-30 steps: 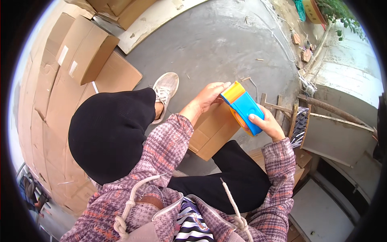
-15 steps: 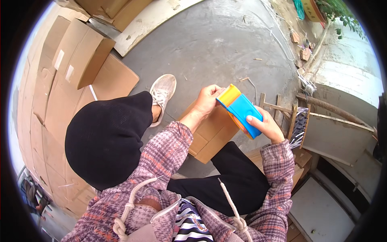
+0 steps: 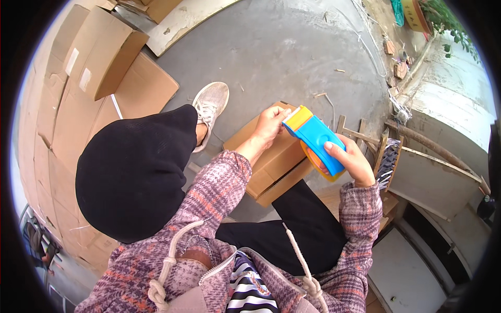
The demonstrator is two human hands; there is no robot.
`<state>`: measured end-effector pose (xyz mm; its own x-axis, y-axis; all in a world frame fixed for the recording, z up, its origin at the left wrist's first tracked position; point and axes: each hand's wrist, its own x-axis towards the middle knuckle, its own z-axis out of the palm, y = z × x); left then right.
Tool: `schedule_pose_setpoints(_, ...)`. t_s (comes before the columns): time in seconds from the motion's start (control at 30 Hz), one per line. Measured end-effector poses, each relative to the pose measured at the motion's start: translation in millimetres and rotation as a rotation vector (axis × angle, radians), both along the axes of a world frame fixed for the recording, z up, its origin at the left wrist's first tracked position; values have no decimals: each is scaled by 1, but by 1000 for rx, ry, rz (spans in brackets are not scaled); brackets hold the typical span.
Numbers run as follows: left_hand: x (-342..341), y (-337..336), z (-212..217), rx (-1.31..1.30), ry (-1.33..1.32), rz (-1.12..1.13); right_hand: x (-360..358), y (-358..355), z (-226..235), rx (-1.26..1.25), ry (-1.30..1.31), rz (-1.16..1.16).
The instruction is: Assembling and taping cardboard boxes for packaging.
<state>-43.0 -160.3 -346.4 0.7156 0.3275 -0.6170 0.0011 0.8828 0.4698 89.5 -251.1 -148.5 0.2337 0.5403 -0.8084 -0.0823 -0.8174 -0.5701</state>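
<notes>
My right hand is wrapped around a blue and yellow tape dispenser, thumb on its blue side. An orange-yellow curve, apparently the tape roll, shows along the lower edge. At the dispenser's yellow front end, beside a pale strip, my left hand is closed in a pinch. Whatever its fingertips hold is too small to make out. Below both hands sits a brown cardboard box, partly covered by my left hand and the dispenser, near my black-trousered leg.
Large flattened cardboard sheets and an opened carton fill the left side. A pale board lies on the grey concrete floor. To the right are a wooden frame, a long pole and white panels.
The dispenser has shifted slightly right and down, tilting so that more of the orange-yellow curve shows. More of the cardboard box is visible below. The whole view has also moved a little.
</notes>
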Motion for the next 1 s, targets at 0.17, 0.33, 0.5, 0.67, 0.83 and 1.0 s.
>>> schedule_pose_setpoints(0.17,-2,-1,-4,47,17,-2,-2,7,-2,-31,66,-18)
schedule_pose_setpoints(0.33,0,-1,1,-18,-45,44,-8,18,11,-73,15,-29)
schedule_pose_setpoints(0.5,5,-2,16,-28,-83,51,-9,16,30,-61,-42,-51)
schedule_pose_setpoints(0.67,10,-1,45,20,-172,-5,-8,-1,58,-82,-98,-61)
schedule_pose_setpoints(0.83,10,-8,41,125,-135,-35,-1,-48,23,53,-93,-156)
schedule_pose_setpoints(1.0,8,-1,39,67,-50,-40,-10,-52,-5,187,-154,-175)
